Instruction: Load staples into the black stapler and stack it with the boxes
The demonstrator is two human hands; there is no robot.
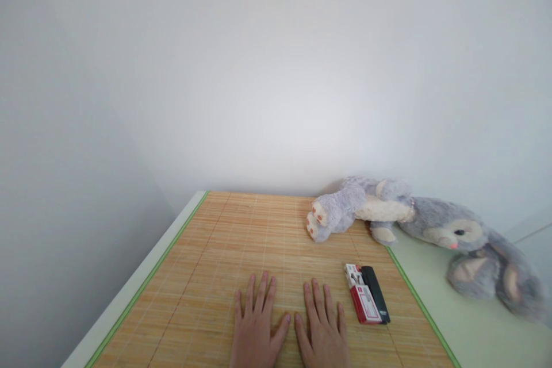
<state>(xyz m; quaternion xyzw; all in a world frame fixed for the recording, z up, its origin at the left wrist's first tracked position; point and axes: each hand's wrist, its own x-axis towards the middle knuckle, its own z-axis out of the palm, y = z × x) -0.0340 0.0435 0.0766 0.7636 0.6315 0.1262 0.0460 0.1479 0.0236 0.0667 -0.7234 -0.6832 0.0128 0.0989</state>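
Observation:
My left hand (254, 325) lies flat on the bamboo mat (207, 276), fingers spread, holding nothing. Beside it, my right hand (321, 330) also rests palm down with its fingers apart; the two thumbs nearly touch. Just right of my right hand lies a small red and white box (361, 298) with a black bar-shaped object (376, 293) against its right side. Neither hand touches them.
A grey and cream plush rabbit (414, 221) lies on its side at the mat's far right corner, spilling onto the pale green surface (466, 328). A plain white wall stands behind. The mat's green-trimmed left edge (146, 282) runs along the white table border.

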